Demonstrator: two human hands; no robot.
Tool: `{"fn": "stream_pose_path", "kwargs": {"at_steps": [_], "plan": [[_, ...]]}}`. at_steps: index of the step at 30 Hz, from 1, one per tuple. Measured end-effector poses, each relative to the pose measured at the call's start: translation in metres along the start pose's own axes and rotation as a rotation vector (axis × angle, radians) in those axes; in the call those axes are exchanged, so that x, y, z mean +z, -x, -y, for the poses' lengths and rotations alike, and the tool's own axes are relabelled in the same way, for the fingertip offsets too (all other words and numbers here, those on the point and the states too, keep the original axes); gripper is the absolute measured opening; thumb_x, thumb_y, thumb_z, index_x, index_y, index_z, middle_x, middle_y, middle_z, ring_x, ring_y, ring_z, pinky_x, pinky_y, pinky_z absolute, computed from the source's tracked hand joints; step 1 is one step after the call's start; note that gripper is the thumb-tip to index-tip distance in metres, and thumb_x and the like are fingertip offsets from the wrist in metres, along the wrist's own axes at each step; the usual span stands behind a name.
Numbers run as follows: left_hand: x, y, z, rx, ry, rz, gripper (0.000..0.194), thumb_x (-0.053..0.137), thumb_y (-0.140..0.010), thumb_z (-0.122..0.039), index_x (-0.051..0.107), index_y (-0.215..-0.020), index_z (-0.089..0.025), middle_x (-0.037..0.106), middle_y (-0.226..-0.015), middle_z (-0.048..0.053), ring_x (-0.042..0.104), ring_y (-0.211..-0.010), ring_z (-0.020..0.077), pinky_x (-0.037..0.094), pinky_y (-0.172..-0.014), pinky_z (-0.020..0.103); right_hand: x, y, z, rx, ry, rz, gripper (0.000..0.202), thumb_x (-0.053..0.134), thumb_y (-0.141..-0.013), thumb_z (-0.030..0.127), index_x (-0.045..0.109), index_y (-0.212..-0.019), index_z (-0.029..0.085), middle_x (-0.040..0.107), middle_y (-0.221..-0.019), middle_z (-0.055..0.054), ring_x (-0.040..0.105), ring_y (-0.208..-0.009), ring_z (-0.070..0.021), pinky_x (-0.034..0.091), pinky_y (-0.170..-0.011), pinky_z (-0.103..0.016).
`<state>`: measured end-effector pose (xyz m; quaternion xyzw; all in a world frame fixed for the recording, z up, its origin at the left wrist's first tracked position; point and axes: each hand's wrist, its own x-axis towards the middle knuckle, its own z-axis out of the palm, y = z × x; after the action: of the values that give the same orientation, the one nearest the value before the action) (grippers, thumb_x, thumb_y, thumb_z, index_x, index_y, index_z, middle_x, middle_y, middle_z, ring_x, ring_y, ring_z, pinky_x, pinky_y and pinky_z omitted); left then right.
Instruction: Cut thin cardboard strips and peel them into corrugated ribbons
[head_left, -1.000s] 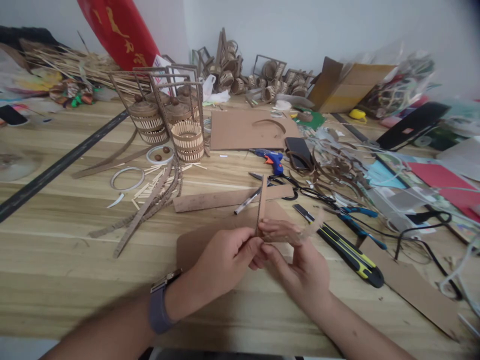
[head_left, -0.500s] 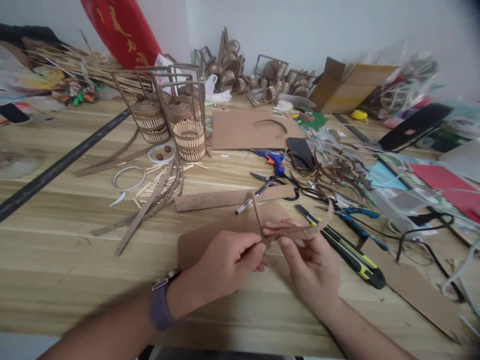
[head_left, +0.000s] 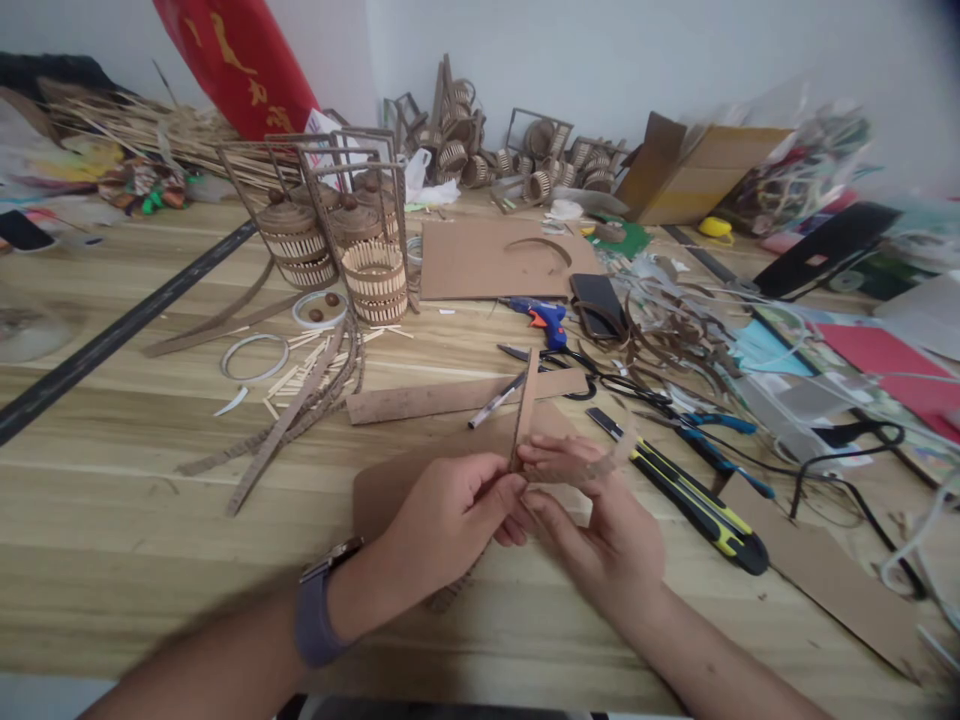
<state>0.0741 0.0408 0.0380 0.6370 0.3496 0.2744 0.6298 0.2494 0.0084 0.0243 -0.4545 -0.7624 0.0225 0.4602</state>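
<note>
My left hand, with a watch on its wrist, pinches a narrow brown cardboard strip that rises from the fingertips. Close beside it, my right hand has its fingers on a curled part of the strip, which arches to the right. Another bit of strip shows below my left hand. Where the pieces meet is hidden by the fingers. Beneath the hands lies a flat brown cardboard piece, and just behind them are a wider cardboard strip and a pen.
Right of the hands lie a yellow-black cutter, scissors, pliers and tangled strips. A blue glue gun and a phone lie behind. Small slatted baskets, rings and sticks are at left.
The upright strip has turned its broad face toward me and stands higher. My right hand has shifted slightly left, and the curled part has moved left with it. A strip end now shows below my left hand.
</note>
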Motion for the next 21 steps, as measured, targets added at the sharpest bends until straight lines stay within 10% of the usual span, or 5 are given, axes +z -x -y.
{"fn": "stream_pose_path", "kwargs": {"at_steps": [16, 21], "plan": [[-0.005, 0.002, -0.002, 0.09, -0.189, 0.101, 0.032, 0.046, -0.096, -0.03, 0.064, -0.073, -0.016, 0.074, -0.074, 0.004, 0.069, -0.066, 0.0135, 0.049, -0.06, 0.019, -0.001, -0.002, 0.006, 0.367, -0.356, -0.103, 0.01, 0.055, -0.096, 0.026, 0.064, -0.1, 0.028, 0.078, -0.093, 0.0, 0.074, -0.081, -0.0156, 0.057, -0.074, -0.028], [-0.005, 0.0, -0.001, 0.052, -0.146, 0.037, 0.032, 0.05, -0.093, -0.04, 0.063, -0.078, -0.015, 0.07, -0.072, 0.004, 0.066, -0.067, 0.0159, 0.049, -0.06, 0.022, 0.0, 0.004, 0.005, 0.266, -0.244, -0.074, 0.012, 0.057, -0.094, 0.02, 0.065, -0.1, 0.027, 0.077, -0.095, -0.001, 0.072, -0.093, -0.0175, 0.055, -0.086, -0.033]]}}
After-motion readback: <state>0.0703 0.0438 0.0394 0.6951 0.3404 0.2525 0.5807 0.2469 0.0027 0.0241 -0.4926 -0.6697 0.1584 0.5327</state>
